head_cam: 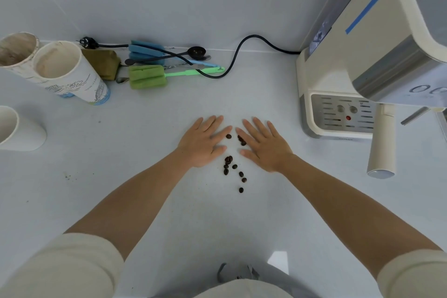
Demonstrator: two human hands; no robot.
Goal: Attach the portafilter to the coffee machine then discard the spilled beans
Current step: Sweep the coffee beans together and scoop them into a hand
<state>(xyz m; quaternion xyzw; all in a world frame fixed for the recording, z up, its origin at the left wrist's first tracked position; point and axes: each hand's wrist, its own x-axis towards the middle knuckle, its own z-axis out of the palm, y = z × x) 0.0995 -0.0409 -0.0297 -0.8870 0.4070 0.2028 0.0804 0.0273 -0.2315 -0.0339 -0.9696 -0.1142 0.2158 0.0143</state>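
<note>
Your cream sleeves [72, 266] fill the bottom corners, cut off by the frame edge, with a grey garment fold between them that is hard to make out. Both forearms reach forward onto the white counter [145, 152]. Your left hand [202, 144] and right hand [262, 146] lie flat, palms down, fingers spread and grasping nothing, index fingertips almost meeting.

Between them lie the spilled beans [233, 167]: a few sit in the gap between the fingers, some partly tucked under your right index finger, and the rest trail back toward you in a loose line.

Right of the beans stands the coffee machine [362, 55], its top and right side cut off. The portafilter handle [382, 147] sticks out from beneath the machine's front toward you; its basket end is hidden under the body, so you cannot tell how it sits there.

Far left of the beans stand paper cups [70, 70], one cropped at the edge. Behind the beans, by the wall, lie a green sponge brush [147, 76], a blue one [142, 52], a black scoop [196, 52] and the power cord [242, 51].
</note>
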